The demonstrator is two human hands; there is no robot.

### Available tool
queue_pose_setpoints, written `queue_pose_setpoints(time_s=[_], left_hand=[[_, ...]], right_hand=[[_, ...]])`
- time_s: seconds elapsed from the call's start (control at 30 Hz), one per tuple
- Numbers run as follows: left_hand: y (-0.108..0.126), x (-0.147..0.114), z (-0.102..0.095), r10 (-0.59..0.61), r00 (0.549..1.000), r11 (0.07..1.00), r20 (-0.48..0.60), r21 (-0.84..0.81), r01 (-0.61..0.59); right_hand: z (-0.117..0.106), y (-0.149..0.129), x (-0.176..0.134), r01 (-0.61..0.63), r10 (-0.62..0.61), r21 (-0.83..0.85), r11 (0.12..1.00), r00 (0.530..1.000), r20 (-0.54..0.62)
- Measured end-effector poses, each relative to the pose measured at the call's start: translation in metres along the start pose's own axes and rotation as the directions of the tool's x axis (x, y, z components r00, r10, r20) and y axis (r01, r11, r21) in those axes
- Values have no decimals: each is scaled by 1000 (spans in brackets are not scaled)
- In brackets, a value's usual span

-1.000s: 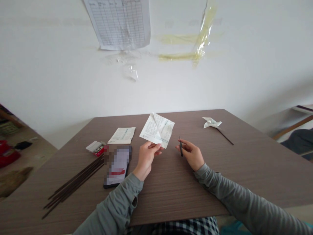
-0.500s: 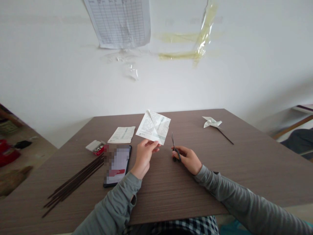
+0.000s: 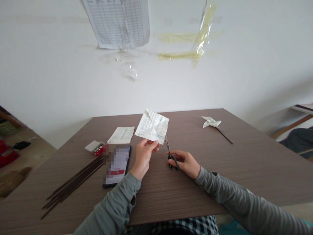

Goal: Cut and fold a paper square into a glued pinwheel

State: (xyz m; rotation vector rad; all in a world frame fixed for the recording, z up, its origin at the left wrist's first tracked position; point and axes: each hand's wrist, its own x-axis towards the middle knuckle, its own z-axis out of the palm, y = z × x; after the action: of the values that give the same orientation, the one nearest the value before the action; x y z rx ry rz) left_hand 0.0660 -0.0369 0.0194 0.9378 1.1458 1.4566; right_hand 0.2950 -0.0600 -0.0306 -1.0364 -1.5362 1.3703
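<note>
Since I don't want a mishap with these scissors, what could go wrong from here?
The scissors in the right hand point upward close to the left hand's fingers, so a slip might nick them. The paper, pinched only along its lower edge, could bend or shift if the blades press it.

Creased printed paper [image 3: 152, 125] — raised, tilted, black-handled scissors [image 3: 168, 148] — tips up, beside its edge

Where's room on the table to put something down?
Between the right hand and the pinwheel, and right of its handle. The left side is crowded: dark sticks, phone, small box and paper sheets. It's tight by the left hand, with held paper and scissors.
</note>
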Motion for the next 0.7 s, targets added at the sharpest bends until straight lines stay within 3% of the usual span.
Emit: queue_pose_setpoints(time_s=[0.7], left_hand=[[2,-3,2,42,999,999,4,32,-42]], right_hand=[[2,-8,-5,-17,18,-36,999,999,34]])
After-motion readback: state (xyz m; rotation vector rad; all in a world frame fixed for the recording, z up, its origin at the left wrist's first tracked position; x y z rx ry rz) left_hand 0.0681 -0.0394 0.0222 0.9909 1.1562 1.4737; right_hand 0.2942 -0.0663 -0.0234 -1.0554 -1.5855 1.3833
